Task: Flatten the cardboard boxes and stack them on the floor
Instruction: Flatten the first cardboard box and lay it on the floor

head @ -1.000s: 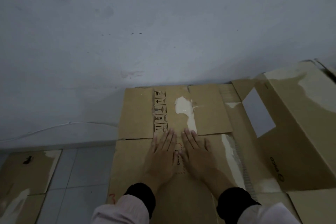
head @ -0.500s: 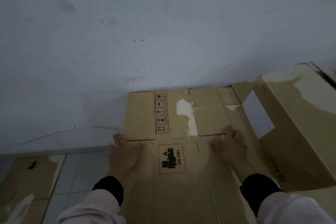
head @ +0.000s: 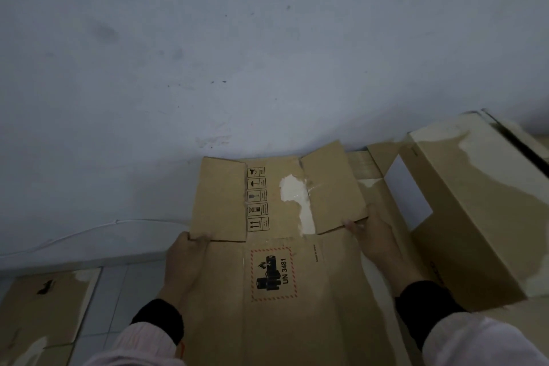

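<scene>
Both hands have slid outward, left hand point(head: 185, 258) and right hand point(head: 372, 235) now gripping the flattened box point(head: 291, 321) edges; loose far flaps point(head: 276, 196) could spring up.

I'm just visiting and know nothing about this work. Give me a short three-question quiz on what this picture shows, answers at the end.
1. True or false: both hands grip the flattened box at its side edges.
2. What code is printed on the red-bordered label?
3. The still-assembled box lies on which side of the person? A. left B. right

Key
1. True: the left hand and the right hand each hold an edge, near the flaps.
2. UN 3481.
3. B.
</scene>
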